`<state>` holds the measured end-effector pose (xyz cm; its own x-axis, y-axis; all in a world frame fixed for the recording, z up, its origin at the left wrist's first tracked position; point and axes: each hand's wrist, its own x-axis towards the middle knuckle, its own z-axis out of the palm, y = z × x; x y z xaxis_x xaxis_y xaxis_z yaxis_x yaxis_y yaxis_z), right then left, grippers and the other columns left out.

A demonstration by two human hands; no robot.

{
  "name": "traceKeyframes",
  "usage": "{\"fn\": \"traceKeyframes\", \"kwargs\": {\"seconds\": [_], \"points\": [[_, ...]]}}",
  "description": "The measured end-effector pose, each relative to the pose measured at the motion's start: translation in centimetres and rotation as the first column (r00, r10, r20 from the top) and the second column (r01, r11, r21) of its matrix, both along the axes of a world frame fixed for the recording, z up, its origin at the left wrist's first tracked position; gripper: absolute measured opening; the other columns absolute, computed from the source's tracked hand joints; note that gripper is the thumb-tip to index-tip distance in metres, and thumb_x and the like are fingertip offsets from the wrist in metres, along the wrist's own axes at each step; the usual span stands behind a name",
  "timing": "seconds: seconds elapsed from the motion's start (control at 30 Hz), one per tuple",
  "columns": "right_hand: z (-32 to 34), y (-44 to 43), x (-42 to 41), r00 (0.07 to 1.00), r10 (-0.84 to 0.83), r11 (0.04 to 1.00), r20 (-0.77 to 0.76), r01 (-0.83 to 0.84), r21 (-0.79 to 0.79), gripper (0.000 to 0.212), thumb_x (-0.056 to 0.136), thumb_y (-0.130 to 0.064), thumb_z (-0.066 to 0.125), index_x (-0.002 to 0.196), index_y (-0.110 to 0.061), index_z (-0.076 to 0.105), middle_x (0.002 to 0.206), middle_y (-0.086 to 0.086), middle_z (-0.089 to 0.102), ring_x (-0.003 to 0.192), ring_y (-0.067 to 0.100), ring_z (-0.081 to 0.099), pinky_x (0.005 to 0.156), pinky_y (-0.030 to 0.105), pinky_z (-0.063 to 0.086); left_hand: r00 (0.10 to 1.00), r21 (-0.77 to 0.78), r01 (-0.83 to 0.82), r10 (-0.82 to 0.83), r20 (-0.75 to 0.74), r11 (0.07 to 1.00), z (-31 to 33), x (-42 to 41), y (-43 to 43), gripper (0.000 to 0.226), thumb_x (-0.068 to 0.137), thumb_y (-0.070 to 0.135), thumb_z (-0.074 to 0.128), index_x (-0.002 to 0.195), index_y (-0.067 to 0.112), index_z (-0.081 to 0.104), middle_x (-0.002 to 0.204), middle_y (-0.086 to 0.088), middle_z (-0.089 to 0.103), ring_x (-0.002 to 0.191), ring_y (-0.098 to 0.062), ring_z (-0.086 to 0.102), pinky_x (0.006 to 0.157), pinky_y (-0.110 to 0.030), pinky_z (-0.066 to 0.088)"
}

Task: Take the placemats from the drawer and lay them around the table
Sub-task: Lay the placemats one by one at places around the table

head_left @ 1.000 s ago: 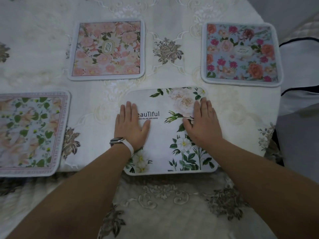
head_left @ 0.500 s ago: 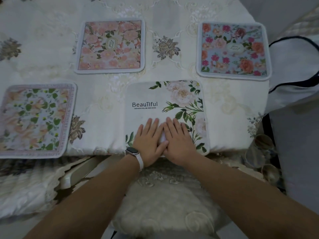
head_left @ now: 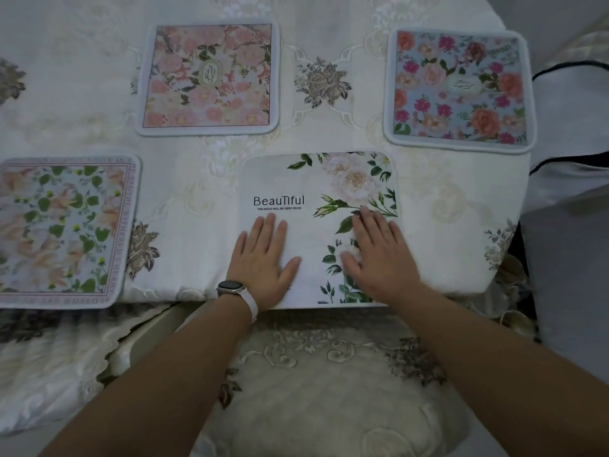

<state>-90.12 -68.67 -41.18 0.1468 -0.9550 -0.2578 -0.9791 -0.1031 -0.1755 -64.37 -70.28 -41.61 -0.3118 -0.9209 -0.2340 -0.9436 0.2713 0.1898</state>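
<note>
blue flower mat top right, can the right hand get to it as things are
Probably yes: the right hand lies flat on the white mat holding nothing, and only bare tablecloth lies between it and the blue flower mat. It would need a forward stretch.

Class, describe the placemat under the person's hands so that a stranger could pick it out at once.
Start with the cream embroidered tablecloth bearing four placemats. At its near edge, the left hand and right hand lie flat on the white placemat. It alone is mostly plain, printed BeauTiful; the pink mat, blue mat and green-leaved mat are flowered all over.
</note>
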Motion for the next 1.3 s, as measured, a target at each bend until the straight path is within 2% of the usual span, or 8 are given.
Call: {"fn": "traceKeyframes", "kwargs": {"seconds": [0.17, 0.37, 0.6, 0.83, 1.07, 1.13, 1.2, 1.3], "points": [[-0.1, -2.0, -1.0, 0.998, -0.053, 0.999, -0.037, 0.053, -0.003, 0.078, 0.095, -0.062, 0.014, 0.157, -0.015, 0.000, 0.164, 0.007, -0.007, 0.150, 0.021, -0.009, 0.121, 0.039, -0.007, 0.997, -0.012, -0.083, 0.083, -0.008, 0.996, -0.2, 0.4, -2.2, 0.078, 0.093, 0.068, 0.013, 0.155, 0.023, -0.005, 0.162, 0.001, -0.012, 0.148, -0.016, -0.016, 0.119, -0.041, -0.004], [0.4, -4.8, 4.1, 0.987, 0.157, 0.986, -0.010, -0.158, -0.049, 0.067, 0.099, -0.050, 0.017, 0.156, -0.015, 0.013, 0.164, 0.010, 0.009, 0.151, 0.029, 0.006, 0.120, 0.050, 0.001, 0.982, -0.023, 0.189, -0.189, -0.007, 0.982, 0.0, -4.0, -6.1, 0.065, 0.097, 0.052, 0.013, 0.155, 0.025, 0.003, 0.164, -0.001, -0.001, 0.149, -0.018, -0.007, 0.118, -0.041, -0.006], [-0.2, -7.7, 2.9, 0.998, 0.062, 0.996, 0.011, -0.061, -0.071, 0.070, 0.097, -0.057, 0.018, 0.157, -0.021, 0.014, 0.165, 0.007, 0.009, 0.151, 0.028, 0.005, 0.120, 0.048, 0.003, 0.999, -0.033, 0.046, -0.047, -0.018, 0.998, -0.3, -3.5, -8.6, 0.067, 0.096, 0.060, 0.014, 0.155, 0.031, 0.001, 0.163, 0.005, -0.005, 0.149, -0.016, -0.008, 0.118, -0.043, -0.003], [-0.4, -5.4, -1.4, 0.988, -0.152, 0.988, 0.005, 0.152, -0.040, 0.076, 0.096, -0.059, 0.018, 0.157, -0.014, 0.006, 0.165, 0.008, -0.001, 0.151, 0.023, -0.003, 0.121, 0.045, 0.002, 0.993, -0.034, -0.118, 0.118, -0.009, 0.992, -0.1, -1.4, -5.8, 0.076, 0.094, 0.064, 0.012, 0.155, 0.021, -0.002, 0.164, -0.002, -0.005, 0.149, -0.018, -0.007, 0.119, -0.039, -0.001], [1.0, -1.9, -3.6, 0.984, -0.170, 0.983, -0.057, 0.173, 0.055, 0.079, 0.095, -0.063, 0.005, 0.157, -0.014, -0.002, 0.165, 0.006, -0.009, 0.151, 0.024, -0.005, 0.121, 0.048, 0.003, 0.988, 0.085, -0.133, 0.126, 0.088, 0.987, 1.2, 2.0, -0.8, 0.084, 0.091, 0.068, 0.006, 0.154, 0.015, -0.008, 0.163, -0.006, -0.011, 0.149, -0.021, -0.008, 0.117, -0.039, -0.001], [1.9, -1.0, -3.5, 0.987, -0.146, 0.987, -0.069, 0.150, 0.054, 0.077, 0.097, -0.059, 0.016, 0.156, -0.011, 0.009, 0.165, 0.010, 0.001, 0.151, 0.027, 0.003, 0.120, 0.050, 0.008, 0.988, 0.118, -0.127, 0.114, 0.106, 0.985, 2.3, 2.6, 0.0, 0.083, 0.091, 0.066, 0.013, 0.154, 0.015, -0.001, 0.163, -0.007, -0.006, 0.149, -0.023, -0.004, 0.118, -0.041, 0.002], [3.0, -0.4, -2.9, 0.996, -0.065, 0.997, -0.059, 0.067, 0.028, 0.068, 0.097, -0.054, 0.029, 0.150, -0.011, 0.030, 0.162, 0.012, 0.018, 0.149, 0.028, 0.015, 0.119, 0.052, 0.013, 0.988, 0.121, -0.111, 0.097, 0.121, 0.986, 3.7, 3.2, 0.8, 0.078, 0.093, 0.063, 0.023, 0.155, 0.017, 0.010, 0.163, -0.006, 0.004, 0.149, -0.024, 0.003, 0.119, -0.043, 0.007], [5.3, -0.7, -1.4, 0.999, 0.026, 0.999, 0.028, -0.025, -0.025, 0.053, 0.095, -0.049, 0.042, 0.135, -0.014, 0.050, 0.149, 0.010, 0.041, 0.139, 0.026, 0.034, 0.115, 0.049, 0.021, 0.990, 0.081, -0.120, 0.114, 0.079, 0.989, 6.0, 4.0, 1.8, 0.070, 0.094, 0.057, 0.037, 0.151, 0.017, 0.028, 0.159, -0.008, 0.025, 0.145, -0.027, 0.023, 0.116, -0.045, 0.022]]}}
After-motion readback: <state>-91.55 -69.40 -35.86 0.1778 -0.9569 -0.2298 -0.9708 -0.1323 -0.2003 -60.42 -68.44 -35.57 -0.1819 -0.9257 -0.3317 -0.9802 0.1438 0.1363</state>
